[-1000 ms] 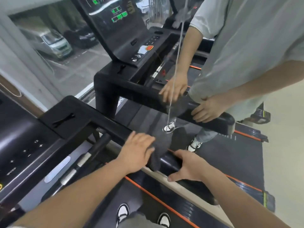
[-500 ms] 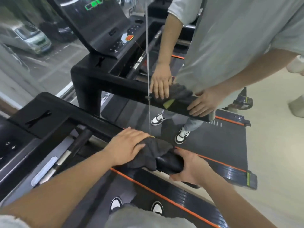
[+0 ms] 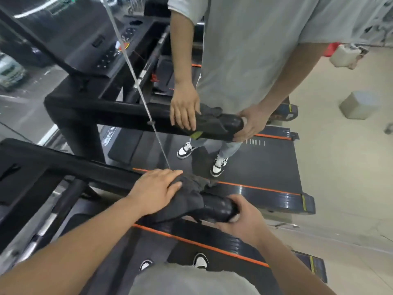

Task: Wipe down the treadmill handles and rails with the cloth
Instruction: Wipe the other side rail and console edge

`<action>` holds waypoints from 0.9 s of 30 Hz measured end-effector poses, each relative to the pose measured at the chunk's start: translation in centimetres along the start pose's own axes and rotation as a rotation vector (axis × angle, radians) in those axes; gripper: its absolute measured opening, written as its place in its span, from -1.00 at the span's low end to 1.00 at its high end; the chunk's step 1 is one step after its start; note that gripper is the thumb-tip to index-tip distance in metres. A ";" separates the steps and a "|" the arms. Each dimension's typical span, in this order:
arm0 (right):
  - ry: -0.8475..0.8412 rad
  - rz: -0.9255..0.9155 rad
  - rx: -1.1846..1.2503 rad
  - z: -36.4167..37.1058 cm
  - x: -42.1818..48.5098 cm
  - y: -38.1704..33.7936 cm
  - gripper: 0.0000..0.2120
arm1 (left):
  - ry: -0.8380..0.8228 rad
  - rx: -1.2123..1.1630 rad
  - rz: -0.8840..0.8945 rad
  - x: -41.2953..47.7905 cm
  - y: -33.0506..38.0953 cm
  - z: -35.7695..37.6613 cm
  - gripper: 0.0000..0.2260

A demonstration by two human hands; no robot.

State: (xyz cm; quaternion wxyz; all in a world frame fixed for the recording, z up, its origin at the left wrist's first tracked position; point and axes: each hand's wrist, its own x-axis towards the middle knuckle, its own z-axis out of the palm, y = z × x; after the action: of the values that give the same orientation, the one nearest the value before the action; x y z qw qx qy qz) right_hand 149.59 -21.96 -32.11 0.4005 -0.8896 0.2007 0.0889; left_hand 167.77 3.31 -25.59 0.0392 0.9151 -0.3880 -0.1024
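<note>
Since one second ago the dark cloth (image 3: 187, 201) has travelled along the handrail (image 3: 102, 173) toward its free end, and both hands have gone with it; earlier the left hand was pressing near the middle of the rail, now it is close to the tip.

From largest to smallest: the treadmill (image 3: 251, 237) under the person has a black belt with orange side stripes, and its handrail runs from the console side out to a rounded end. The cloth is draped over this rail, bunched, lying under the left fingers and reaching almost to the right fingers.

The left hand (image 3: 155, 191) lies flat on top of the cloth, fingers (image 3: 170, 176) spread wide and pressing down, not closed around anything. The right hand (image 3: 240, 220) is cupped around the end of the rail, fingers curled on the bare tip just beyond the cloth edge; it holds the rail, and I cannot tell if it also touches the cloth.

My judgement of progress: this one rail appears nearly done, because the cloth is at the last part before the tip. What is left is the tip under the right fingers, the rail on the other side, which is not in view, and the front handles near the console.

No container shows near the fingers. A pale jug-like object (image 3: 345, 55) stands on the floor well beyond them; its contents cannot be seen.
</note>
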 end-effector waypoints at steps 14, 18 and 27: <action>0.111 -0.107 0.125 1.9 -1.2 1.7 -0.55 | 0.290 0.089 0.300 -0.2 9.6 3.7 -0.71; 0.044 -0.029 0.127 1.2 -1.3 1.1 -0.31 | 0.372 0.128 0.054 -3.2 -1.2 2.8 -0.69; 0.023 0.069 0.138 0.3 -1.5 -0.2 -0.39 | 0.368 0.057 -0.011 -1.6 11.5 4.8 -0.71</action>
State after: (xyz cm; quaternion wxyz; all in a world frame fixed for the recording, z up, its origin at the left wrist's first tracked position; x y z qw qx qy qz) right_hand 148.34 -21.12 -31.69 0.4553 -0.8533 0.2416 0.0786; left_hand 157.58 -3.46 -28.24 0.0829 0.9212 -0.3721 0.0775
